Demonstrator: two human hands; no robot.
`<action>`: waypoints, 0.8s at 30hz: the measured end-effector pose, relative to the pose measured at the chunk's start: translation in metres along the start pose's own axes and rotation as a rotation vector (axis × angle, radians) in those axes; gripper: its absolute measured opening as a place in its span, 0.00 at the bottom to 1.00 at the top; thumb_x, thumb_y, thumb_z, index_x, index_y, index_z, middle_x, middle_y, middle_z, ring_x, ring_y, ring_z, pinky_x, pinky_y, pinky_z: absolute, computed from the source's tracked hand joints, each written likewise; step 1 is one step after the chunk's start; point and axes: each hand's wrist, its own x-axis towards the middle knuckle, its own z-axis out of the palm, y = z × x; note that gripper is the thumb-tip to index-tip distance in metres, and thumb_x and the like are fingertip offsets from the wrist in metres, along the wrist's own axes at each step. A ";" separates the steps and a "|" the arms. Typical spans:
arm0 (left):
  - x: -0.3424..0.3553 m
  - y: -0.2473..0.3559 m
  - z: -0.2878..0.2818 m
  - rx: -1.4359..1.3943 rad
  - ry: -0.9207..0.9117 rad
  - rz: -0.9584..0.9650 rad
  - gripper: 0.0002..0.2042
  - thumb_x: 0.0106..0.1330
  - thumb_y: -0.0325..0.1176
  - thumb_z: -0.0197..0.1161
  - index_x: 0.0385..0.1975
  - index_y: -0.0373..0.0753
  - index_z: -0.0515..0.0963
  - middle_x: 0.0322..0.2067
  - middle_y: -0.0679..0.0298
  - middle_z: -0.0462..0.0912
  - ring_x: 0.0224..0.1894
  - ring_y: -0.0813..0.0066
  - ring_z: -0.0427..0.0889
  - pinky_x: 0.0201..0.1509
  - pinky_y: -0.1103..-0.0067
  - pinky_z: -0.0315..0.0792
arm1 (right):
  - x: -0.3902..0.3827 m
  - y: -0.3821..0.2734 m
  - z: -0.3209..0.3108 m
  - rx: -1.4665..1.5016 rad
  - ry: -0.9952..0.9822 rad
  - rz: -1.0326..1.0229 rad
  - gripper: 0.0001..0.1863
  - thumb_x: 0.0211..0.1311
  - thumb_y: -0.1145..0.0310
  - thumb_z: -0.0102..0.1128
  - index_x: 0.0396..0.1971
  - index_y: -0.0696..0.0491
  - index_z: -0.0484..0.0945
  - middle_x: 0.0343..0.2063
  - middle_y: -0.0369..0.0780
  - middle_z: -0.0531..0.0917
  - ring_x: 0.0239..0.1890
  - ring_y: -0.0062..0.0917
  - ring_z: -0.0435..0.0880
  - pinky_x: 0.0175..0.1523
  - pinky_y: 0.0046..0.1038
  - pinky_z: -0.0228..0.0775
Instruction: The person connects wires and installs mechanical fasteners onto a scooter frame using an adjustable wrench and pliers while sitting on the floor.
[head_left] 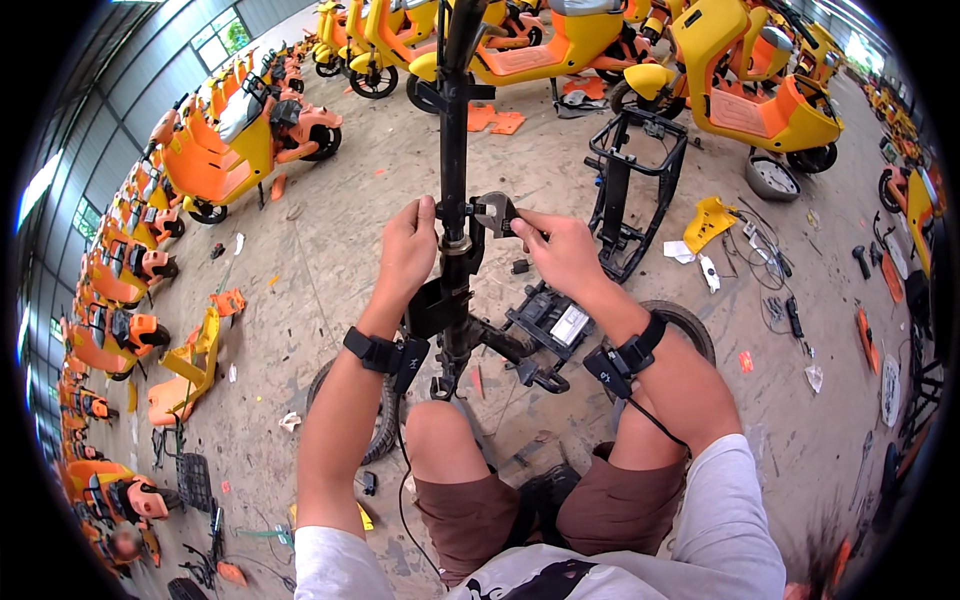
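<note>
A black upright steering tube (455,130) of a stripped scooter frame stands in front of me, with a metal collar (457,246) partway down. My right hand (560,250) is closed on an adjustable wrench (497,213), whose jaws sit at a small fitting on the tube's right side. On the other side, my left hand (408,250) is closed against the tube at the same height, thumb up. What its fingers hold is hidden. Below the collar is a black box-like part (430,308) on the tube.
A bare black frame (640,190) lies beyond my right hand, near a wheel rim (772,178). Yellow and orange scooters (235,150) stand along the left and back. A yellow panel (710,225), cables (765,245) and loose parts litter the floor at right.
</note>
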 end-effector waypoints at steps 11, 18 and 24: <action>-0.002 0.007 -0.004 0.017 -0.019 -0.072 0.22 0.75 0.44 0.49 0.37 0.28 0.79 0.18 0.53 0.71 0.23 0.70 0.67 0.31 0.71 0.66 | 0.000 -0.003 0.005 -0.180 0.088 -0.232 0.12 0.64 0.66 0.58 0.45 0.53 0.82 0.26 0.44 0.81 0.29 0.42 0.81 0.34 0.37 0.71; -0.002 0.004 -0.002 0.002 0.009 0.002 0.23 0.76 0.46 0.49 0.30 0.30 0.77 0.13 0.70 0.67 0.17 0.84 0.64 0.21 0.78 0.59 | -0.001 -0.001 0.002 -0.121 0.024 -0.234 0.13 0.62 0.67 0.60 0.43 0.56 0.81 0.29 0.46 0.82 0.33 0.43 0.81 0.37 0.38 0.72; 0.000 0.001 -0.002 0.021 0.002 -0.016 0.23 0.75 0.46 0.49 0.32 0.29 0.78 0.14 0.69 0.67 0.17 0.83 0.64 0.22 0.78 0.59 | 0.000 0.008 0.011 -0.069 0.068 -0.254 0.11 0.62 0.66 0.60 0.39 0.56 0.81 0.29 0.47 0.81 0.33 0.44 0.80 0.37 0.39 0.71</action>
